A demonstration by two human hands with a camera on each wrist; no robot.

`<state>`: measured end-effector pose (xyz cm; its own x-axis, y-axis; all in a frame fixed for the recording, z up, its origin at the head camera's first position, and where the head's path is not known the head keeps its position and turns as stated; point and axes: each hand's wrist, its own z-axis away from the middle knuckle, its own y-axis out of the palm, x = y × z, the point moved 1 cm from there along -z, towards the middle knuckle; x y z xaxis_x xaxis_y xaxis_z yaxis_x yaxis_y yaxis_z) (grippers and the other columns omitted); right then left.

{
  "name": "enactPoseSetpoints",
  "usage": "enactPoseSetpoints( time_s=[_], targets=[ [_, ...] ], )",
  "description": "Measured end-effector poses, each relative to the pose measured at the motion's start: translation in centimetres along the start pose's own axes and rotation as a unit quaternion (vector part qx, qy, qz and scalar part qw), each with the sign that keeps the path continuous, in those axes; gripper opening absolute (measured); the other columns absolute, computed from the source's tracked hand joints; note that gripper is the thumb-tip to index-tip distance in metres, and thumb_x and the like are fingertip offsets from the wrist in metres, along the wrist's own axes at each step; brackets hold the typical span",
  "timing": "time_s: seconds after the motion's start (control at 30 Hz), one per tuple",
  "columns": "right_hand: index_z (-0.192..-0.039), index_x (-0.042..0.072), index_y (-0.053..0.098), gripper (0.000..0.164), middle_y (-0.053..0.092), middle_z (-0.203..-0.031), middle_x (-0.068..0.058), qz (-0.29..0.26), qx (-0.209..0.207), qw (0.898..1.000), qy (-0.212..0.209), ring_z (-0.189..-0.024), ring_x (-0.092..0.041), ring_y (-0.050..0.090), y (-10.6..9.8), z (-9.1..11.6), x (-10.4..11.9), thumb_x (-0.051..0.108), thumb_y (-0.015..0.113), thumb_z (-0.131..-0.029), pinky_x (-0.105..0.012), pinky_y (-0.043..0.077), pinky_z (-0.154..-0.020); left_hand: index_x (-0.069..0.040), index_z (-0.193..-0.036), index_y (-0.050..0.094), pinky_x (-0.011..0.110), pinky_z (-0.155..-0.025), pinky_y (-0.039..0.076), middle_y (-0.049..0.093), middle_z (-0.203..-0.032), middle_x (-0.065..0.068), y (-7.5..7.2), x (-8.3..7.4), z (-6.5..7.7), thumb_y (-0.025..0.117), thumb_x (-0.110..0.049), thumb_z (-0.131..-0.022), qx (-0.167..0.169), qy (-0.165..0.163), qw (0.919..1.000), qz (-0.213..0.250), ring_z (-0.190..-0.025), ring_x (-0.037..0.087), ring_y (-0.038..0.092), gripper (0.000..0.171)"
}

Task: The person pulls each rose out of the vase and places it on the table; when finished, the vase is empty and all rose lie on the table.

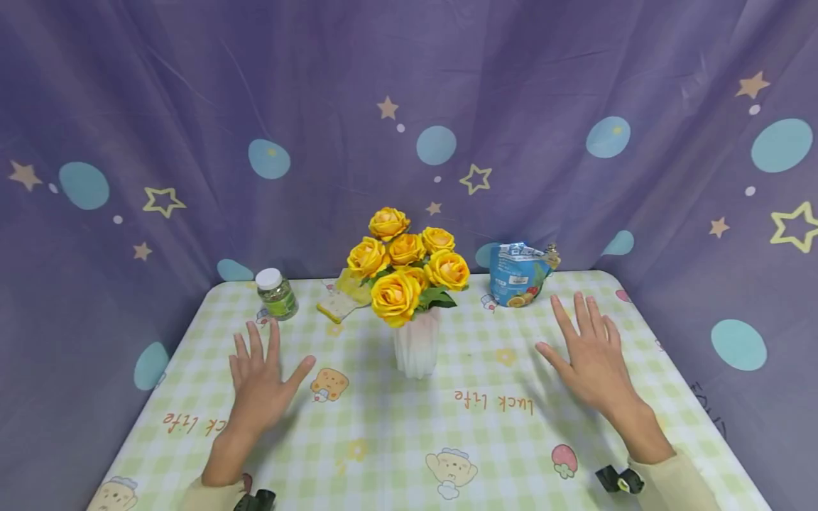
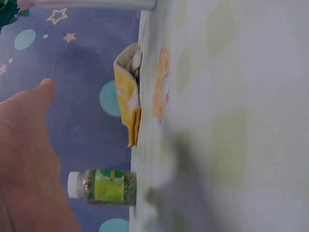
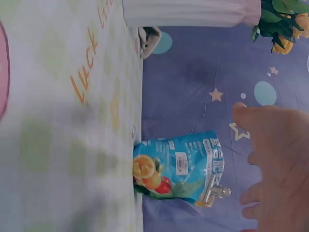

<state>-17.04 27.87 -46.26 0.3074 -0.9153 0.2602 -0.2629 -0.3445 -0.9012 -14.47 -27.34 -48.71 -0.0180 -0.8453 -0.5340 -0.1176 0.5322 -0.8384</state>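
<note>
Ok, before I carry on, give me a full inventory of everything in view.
Vase: 1, white with pinkish top, mid-table
Roses: seven visible, yellow, in the vase
Leaves: several, green, among the roses
Capped jar: 1, clear with white cap and green label, far left
Folded fabric item: 1, yellow and whitish, behind the vase, to its left
Fruit-print pouch: 1, blue, far right
Clip: 1, silvery, on the pouch
Tablecloth: 1, green-white check, on the table
Curtain backdrop: purple-blue, behind and beside the table
Black wrist devices: 2, one per wrist
Sleeves: 2, beige, bottom edge
Left hand: 1, bare, left
Right hand: 1, bare, right
</note>
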Motion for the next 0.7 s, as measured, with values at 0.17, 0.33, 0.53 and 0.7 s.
enactPoseSetpoints(
  time_s=[0.17,0.33,0.53,0.7],
  targets=[
    [-0.175,0.014,0.035,0.081,0.034,-0.172,-0.035,-0.059,-0.07,0.996,-0.008,-0.157,-0.058,0.033,0.4,0.3,1.2,0.036,0.073,-0.107,-0.08,0.029,-0.115,-0.012,-0.178,-0.009,0.079,-0.128,-0.009,-0.026,-0.179,0.027,1.4,-1.2,0.3,0.059,-0.054,-0.112,-0.001,-0.006,0.9973,0.074,-0.163,0.054,-0.027,0.103],
    [-0.166,0.009,0.05,0.073,0.051,-0.163,-0.028,-0.123,-0.152,0.981,-0.012,-0.146,-0.055,0.047,0.8,0.2,2.7,0.018,0.079,-0.1,-0.077,0.036,-0.112,-0.016,-0.179,-0.008,0.079,-0.13,0.002,-0.02,-0.182,0.023,2.8,-2.3,0.6,0.061,-0.05,-0.113,-0.004,-0.032,0.9879,0.152,-0.167,0.052,-0.016,0.101],
    [-0.153,0.006,0.064,0.06,0.065,-0.149,-0.022,-0.186,-0.222,0.957,-0.015,-0.139,-0.047,0.056,1.6,-0.1,4.1,0.008,0.081,-0.096,-0.045,0.042,-0.121,-0.014,-0.18,0.001,0.074,-0.132,0.014,-0.001,-0.185,0.023,4.5,-3.7,0.6,0.061,-0.044,-0.114,-0.006,-0.036,0.972,0.232,-0.169,0.049,0.003,0.094],
    [-0.145,0.004,0.07,0.051,0.07,-0.138,-0.021,-0.244,-0.246,0.938,-0.01,-0.132,-0.029,0.063,1.9,-0.4,5.4,0.001,0.081,-0.096,-0.015,0.038,-0.114,-0.011,-0.179,0.01,0.062,-0.136,0.02,0.01,-0.185,0.018,6.2,-5.1,0.5,0.061,-0.035,-0.116,-0.013,-0.026,0.9478,0.318,-0.17,0.044,0.013,0.085]
  ],
)
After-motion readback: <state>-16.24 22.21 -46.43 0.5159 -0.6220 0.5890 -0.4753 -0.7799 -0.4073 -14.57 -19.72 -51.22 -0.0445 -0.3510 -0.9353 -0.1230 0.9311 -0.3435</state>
